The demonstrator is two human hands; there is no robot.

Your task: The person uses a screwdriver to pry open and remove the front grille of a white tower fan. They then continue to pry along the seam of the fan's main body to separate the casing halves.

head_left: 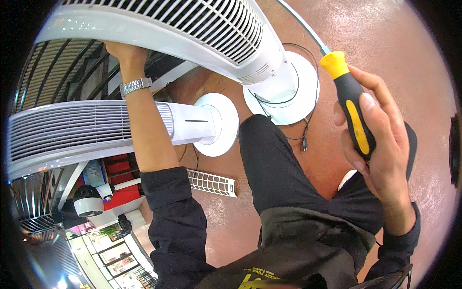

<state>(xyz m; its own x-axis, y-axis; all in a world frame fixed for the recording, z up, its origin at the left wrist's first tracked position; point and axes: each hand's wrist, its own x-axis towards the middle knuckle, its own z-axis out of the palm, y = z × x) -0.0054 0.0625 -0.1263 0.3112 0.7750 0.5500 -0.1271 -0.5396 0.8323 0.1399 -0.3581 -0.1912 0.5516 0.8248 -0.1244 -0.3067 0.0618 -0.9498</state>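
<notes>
Grips a black-and-yellow screwdriver point(356, 106) in the right hand point(381, 135), fingers curled round the handle, shaft slanting up and left beyond the top edge. Reaches with the left hand point(124, 51) to the near side of a white tower fan point(207, 31) spanning the top of the view; cannot tell the grip there, with the fingers hidden behind the casing. Crosses over a second tower fan point(86, 124) with the left forearm. Shows a white grid panel point(211, 183) on the reddish floor point(409, 58), near the second fan's round base point(227, 126).
</notes>
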